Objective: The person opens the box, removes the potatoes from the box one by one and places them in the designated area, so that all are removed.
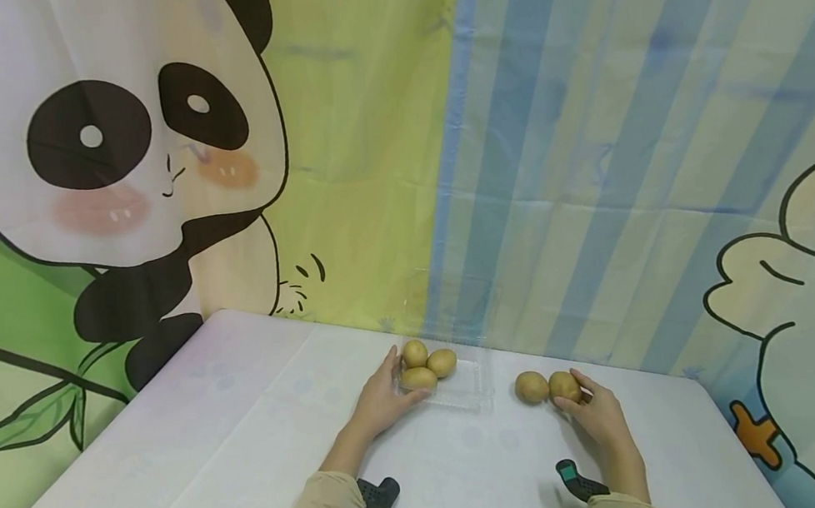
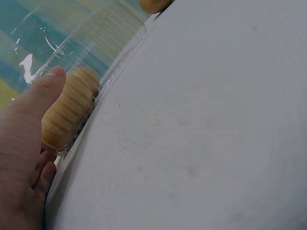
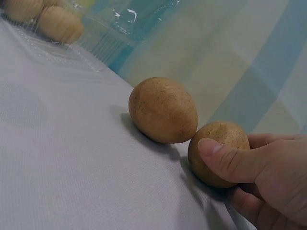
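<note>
A clear plastic box [image 1: 471, 381] with its lid raised stands near the back of the table, and three potatoes [image 1: 418, 379] lie in its left part. My left hand [image 1: 381, 401] grips the box's left end, the thumb lying along the front wall in the left wrist view. To the right of the box, my right hand [image 1: 601, 415] pinches a potato [image 3: 224, 132] between thumb and fingers, low at the tabletop. Another potato [image 3: 163, 110] sits right against its left side. The fingertips behind the held potato are partly hidden.
A white cloth covers the table [image 1: 247, 440]. Right behind it hangs a printed curtain [image 1: 558, 186] with a panda and stripes. Each wrist wears a black device [image 1: 380, 494] that juts inward over the table.
</note>
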Demonstrator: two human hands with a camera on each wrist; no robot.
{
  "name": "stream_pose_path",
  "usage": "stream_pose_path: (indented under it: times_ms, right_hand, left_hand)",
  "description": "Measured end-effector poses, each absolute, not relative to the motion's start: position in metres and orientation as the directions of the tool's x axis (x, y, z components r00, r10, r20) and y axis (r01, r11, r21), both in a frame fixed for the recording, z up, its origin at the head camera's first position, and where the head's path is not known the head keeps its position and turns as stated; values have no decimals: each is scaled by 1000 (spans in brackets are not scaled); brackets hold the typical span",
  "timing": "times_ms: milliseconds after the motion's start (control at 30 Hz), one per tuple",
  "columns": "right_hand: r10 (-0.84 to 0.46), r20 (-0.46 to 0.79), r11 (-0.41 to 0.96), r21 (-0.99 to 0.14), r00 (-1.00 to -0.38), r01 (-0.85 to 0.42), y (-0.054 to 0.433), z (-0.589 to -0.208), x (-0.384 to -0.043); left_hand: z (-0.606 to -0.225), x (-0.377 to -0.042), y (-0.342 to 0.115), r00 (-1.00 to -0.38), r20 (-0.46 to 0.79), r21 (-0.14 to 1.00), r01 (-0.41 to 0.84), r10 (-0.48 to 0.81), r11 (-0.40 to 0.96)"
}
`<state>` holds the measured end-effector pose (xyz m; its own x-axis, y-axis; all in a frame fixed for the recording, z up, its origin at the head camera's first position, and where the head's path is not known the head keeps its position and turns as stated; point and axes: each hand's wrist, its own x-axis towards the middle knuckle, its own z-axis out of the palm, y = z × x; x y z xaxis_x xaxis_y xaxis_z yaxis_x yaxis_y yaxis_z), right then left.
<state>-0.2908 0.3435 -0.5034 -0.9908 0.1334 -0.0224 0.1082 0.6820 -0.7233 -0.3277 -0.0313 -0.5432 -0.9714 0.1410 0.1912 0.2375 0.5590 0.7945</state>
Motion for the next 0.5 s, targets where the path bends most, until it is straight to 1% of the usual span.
stream_pose_path:
  times_ms: [200, 500]
  right_hand:
    - [132, -39, 684, -720, -991, 119, 343, -501, -291]
    - [117, -13, 669, -738, -993, 88, 344, -497, -289]
  left_hand:
    - [-544, -328, -32, -971, 192, 795, 238, 141, 559]
    - [-544, -328, -32, -970, 196, 798, 243, 144, 551]
